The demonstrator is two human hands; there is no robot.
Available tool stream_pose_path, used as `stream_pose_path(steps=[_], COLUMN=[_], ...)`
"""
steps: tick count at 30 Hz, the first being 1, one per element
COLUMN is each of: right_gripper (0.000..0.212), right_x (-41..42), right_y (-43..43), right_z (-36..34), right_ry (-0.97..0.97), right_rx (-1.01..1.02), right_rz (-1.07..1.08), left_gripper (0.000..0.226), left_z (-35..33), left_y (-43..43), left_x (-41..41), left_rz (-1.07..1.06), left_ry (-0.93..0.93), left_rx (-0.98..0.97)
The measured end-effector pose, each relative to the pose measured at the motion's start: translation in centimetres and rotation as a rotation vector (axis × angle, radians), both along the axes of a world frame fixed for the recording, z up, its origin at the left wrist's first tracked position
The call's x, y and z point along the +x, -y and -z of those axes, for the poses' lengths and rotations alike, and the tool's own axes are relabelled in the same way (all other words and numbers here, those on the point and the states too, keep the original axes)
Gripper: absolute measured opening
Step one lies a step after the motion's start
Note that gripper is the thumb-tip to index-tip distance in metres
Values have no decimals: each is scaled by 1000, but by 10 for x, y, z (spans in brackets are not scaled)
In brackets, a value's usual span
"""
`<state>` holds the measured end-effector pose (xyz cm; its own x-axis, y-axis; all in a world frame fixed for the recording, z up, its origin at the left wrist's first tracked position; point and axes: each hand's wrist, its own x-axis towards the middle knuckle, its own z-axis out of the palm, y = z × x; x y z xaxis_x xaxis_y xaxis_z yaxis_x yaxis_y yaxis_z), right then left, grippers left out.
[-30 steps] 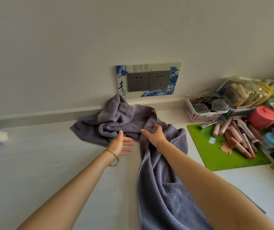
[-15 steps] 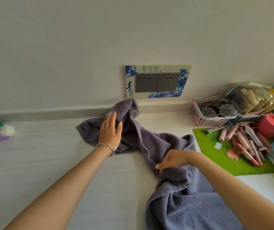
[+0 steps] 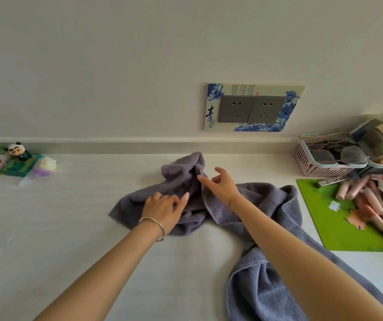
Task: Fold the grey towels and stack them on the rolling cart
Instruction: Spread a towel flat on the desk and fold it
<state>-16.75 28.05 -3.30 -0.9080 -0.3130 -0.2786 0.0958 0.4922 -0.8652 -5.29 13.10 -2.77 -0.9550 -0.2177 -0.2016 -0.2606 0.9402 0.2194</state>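
One grey towel (image 3: 267, 198) lies crumpled on the white tabletop (image 3: 70, 228) near the wall, with a long part trailing off toward the lower right. My left hand (image 3: 165, 209), with a bangle on its wrist, rests flat on the towel's left bunch, fingers relaxed. My right hand (image 3: 220, 184) hovers at the towel's raised fold in the middle. Its index finger points left and touches the fold, and its thumb is lifted, gripping nothing. No rolling cart is in view.
A double wall socket (image 3: 253, 107) sits above the towel. At right stand a pink basket of glasses (image 3: 325, 163) and a green mat (image 3: 348, 228) strewn with pink tubes (image 3: 371, 200). A panda figure and small toys (image 3: 16, 158) lie at far left.
My right hand left the towel's lower part and moved up to the raised fold. My left hand slid down from the top of the bunch toward its near side.
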Motion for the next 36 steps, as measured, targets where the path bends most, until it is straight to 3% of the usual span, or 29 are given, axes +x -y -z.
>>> stream_pose_path(steps=[3,5,10,13,15,18,20,22,25,28,30,33,36], right_gripper=[28,21,31,25,19,57,59,65,14,20,29,23,18], right_x=[6,10,28,46,56,78,95,116,158,202,211,203,188], right_y=[12,19,38,48,49,48,50,58,75,92,97,97,95], right_z=[4,2,-17,-42,-66,-105,-117,-117,-103,-82,-66,-55,-40], right_ry=[-77,-90,1,224,328,466,468,515,420,337,228,120,22], right_rx=[69,24,-140,-422,-553,-631,-602,-482,-249,139,244,186,54], right_rz=[-168,-209,-264,-222,-240,-359,-453,-521,-792,-1061,-1089,-803,-405], left_gripper=[46,54,64,76,82,85,89,95,94,89,87,82,64], left_z=[-12,-11,-13,-22,-29,-45,-57,-66,-65,-50,-36,-21,-16], left_y=[17,32,51,58,67,80,90,106,131,148,158,166,164], left_x=[14,19,28,34,38,44,47,56,77,109,130,151,160], left_rz=[-220,-412,-616,-778,-797,-742,-675,-629,-690,-810,-844,-798,-743], left_ry=[-232,-233,-141,32,91,28,-19,-62,-141,-73,7,145,116], left_rx=[169,452,956,1506,1765,2088,2200,2218,2160,1959,1771,1473,1195])
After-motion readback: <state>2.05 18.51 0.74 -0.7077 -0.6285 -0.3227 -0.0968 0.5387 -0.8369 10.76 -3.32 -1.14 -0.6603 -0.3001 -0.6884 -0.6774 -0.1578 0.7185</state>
